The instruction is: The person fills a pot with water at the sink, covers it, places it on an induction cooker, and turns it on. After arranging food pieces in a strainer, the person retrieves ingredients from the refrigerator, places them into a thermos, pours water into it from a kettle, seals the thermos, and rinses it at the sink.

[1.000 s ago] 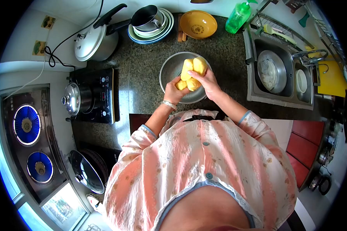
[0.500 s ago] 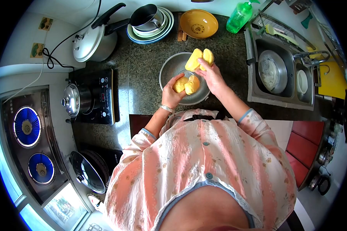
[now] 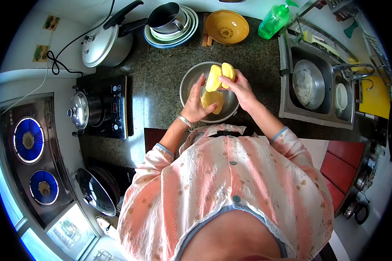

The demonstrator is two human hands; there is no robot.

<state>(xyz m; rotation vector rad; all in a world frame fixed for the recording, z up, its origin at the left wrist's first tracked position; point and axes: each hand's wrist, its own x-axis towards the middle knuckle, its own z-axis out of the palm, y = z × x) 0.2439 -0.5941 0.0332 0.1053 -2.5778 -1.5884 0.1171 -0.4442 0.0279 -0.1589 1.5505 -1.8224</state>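
My right hand (image 3: pixel 241 90) grips two yellow pieces (image 3: pixel 214 78) side by side above the right part of a round metal strainer (image 3: pixel 187 82). Over the strainer's left part, my left hand (image 3: pixel 195 104) has its fingers spread and its thumb apart, with nothing held between them. More yellow food (image 3: pixel 213 101) lies inside the strainer beside my left thumb, partly hidden by that hand. The strainer rests on the dark speckled counter (image 3: pixel 161 95) near its front edge.
At the back are a pressure cooker (image 3: pixel 101 45), stacked plates with a small pan (image 3: pixel 164 18), an orange bowl (image 3: pixel 227 27) and a green bottle (image 3: pixel 274 21). An induction cooker (image 3: pixel 117 106) with a pot stands left. The sink (image 3: pixel 298 54) is right.
My left hand has opened and let go of its yellow pieces, which are now down in the strainer. My right hand has moved slightly lower and left with its two pieces.
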